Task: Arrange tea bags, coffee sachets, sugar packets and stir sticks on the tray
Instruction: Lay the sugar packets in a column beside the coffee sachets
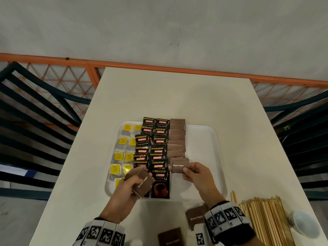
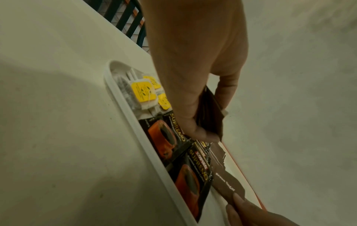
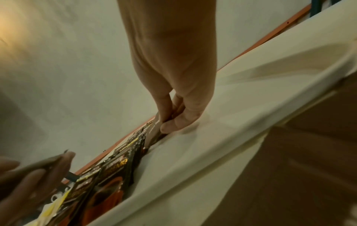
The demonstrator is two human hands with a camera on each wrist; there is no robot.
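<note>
A: Status on the tray [image 1: 204, 139]?

B: White tray sits mid-bench [image 1: 177, 96]. Tea bags [image 1: 122, 157] fill its left side in two columns, coffee sachets [image 1: 154, 144] overlap in two columns down the middle, brown sugar packets [image 1: 177, 137] overlap in one column just right of the coffee. Right part of the tray is bare.

A: Hands?

B: Left hand [image 1: 127, 190] grips a small stack of sugar packets [image 1: 142, 181] over the tray's near-left corner, fingers curled round it. Right hand [image 1: 198, 176] pinches a single sugar packet [image 1: 178, 166] between thumb and fingers at the near end of the sugar column, just above the tray.

A: Off-tray stock?

B: Stir sticks [image 1: 266, 221] piled on the bench, near-right of the tray. Loose sugar packets [image 1: 195, 217] on the bench just nearer than the tray. A white bowl [image 1: 303, 224] sits right of the sticks.
</note>
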